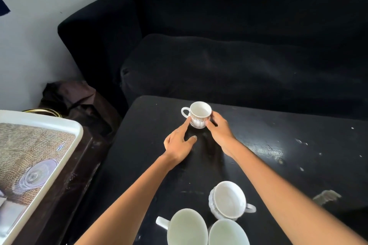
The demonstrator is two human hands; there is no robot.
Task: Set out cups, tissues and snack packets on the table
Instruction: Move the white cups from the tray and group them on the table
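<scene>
The cup-setting step is in hand, judging by the layout. Off the surface's (258, 135) left edge, a white tray (65, 125) with a printed picture rests on a dark stand. The left hand (177, 143) lies relaxed near the far edge, forefinger extended and touching the side of a small patterned cup (199, 114); the right hand (219, 128) cradles that cup's other side, fingers curled round it. The cup stands upright, handle to the left. Next, both hands likely let go and fetch another of the three cups (227, 200) clustered at the near edge. No tissues or snack packets show. Behind the scuffed black surface stands a dark sofa (239, 55) against a pale wall.
</scene>
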